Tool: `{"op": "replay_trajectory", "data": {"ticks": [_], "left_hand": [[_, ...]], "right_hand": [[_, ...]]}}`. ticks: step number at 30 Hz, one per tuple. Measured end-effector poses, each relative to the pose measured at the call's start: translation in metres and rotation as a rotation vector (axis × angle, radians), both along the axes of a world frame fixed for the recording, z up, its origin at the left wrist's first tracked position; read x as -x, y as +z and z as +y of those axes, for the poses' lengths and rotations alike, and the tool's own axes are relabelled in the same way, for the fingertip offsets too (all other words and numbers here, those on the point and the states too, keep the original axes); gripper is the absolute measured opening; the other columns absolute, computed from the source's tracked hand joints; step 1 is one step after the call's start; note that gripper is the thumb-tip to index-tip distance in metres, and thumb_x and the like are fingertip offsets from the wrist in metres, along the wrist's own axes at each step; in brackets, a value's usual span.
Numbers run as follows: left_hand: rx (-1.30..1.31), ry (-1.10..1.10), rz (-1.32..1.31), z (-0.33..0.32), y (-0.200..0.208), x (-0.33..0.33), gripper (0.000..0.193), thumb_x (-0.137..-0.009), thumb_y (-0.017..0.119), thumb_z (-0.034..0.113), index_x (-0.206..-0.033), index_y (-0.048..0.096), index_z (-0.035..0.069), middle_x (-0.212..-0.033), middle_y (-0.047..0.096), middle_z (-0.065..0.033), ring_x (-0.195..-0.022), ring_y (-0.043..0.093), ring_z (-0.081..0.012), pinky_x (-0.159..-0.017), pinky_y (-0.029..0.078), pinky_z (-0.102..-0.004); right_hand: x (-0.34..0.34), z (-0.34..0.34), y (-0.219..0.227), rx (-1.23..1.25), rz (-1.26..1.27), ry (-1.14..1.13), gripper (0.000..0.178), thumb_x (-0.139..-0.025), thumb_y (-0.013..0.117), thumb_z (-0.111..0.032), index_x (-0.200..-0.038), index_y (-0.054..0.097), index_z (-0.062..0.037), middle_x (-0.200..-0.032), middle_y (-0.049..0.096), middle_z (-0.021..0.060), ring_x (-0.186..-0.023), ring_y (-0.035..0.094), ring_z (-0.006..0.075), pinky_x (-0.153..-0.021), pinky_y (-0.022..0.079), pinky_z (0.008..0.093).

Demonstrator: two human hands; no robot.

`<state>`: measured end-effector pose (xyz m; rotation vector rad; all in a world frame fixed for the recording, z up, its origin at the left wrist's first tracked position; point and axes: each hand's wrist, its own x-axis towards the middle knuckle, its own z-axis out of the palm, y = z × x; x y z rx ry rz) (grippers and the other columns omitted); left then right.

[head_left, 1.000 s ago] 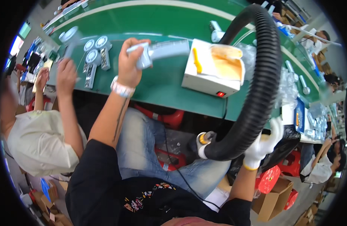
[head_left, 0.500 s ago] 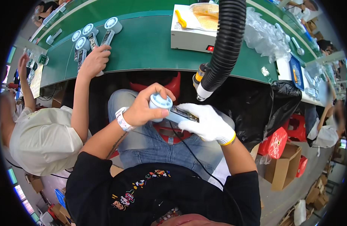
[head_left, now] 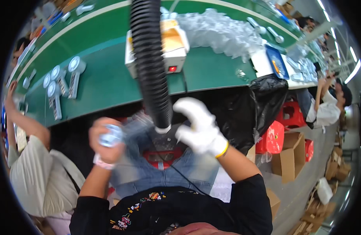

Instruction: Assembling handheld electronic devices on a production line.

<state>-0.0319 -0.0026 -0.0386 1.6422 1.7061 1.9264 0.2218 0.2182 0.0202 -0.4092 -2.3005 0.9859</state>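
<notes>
My left hand [head_left: 106,143], smeared by motion, is closed around a light-blue handheld device with a round head [head_left: 110,136]. Its handle [head_left: 138,122] stretches blurred to the right, toward the hose. The white-gloved right hand [head_left: 200,127] is raised with thumb and fingers apart, nothing between them. Just left of that glove hangs the end of a black corrugated hose [head_left: 149,66], its pale tip [head_left: 163,129] touching neither hand as far as I can see. On the green bench, similar light-blue devices [head_left: 75,74] lie in a group with circuit boards exposed in their handles.
Behind the hose stands a white box-shaped unit [head_left: 174,58] with a red switch. Clear plastic bags [head_left: 217,33] are heaped beside it, and a blue tray [head_left: 277,62] lies further right. A black bag [head_left: 266,98] hangs off the bench edge. A co-worker's arm [head_left: 27,117] is at left.
My left hand has carried the device left, away from the right glove, which has let go of its handle and opened. The view has shifted; the co-worker's hand has left the grouped devices.
</notes>
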Motion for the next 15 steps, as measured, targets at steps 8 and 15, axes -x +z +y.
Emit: {"op": "replay_trajectory", "data": {"ticks": [8,15], "left_hand": [[0.259,0.773,0.777,0.243,0.008,0.280,0.034,-0.094,0.072,0.018,-0.125,0.068,0.006,-0.140,0.061,-0.0194,-0.130,0.059,-0.0315,-0.101,0.049,-0.0423],[0.279,0.861,1.061,0.290,-0.009,0.345,0.052,-0.095,0.070,0.025,-0.141,0.061,0.005,-0.144,0.060,-0.0209,-0.133,0.058,-0.0319,-0.108,0.047,-0.0395]], "right_hand": [[0.021,0.202,0.050,-0.866,-0.093,-0.774,0.038,-0.078,0.083,-0.025,-0.113,0.074,-0.0122,-0.140,0.055,0.0241,-0.133,0.050,0.0430,-0.113,0.038,0.0547],[0.010,0.181,0.031,-0.691,0.064,-0.497,0.014,-0.080,0.080,-0.016,-0.083,0.071,-0.0062,-0.122,0.067,0.0219,-0.119,0.060,0.0430,-0.105,0.047,0.0508]]}}
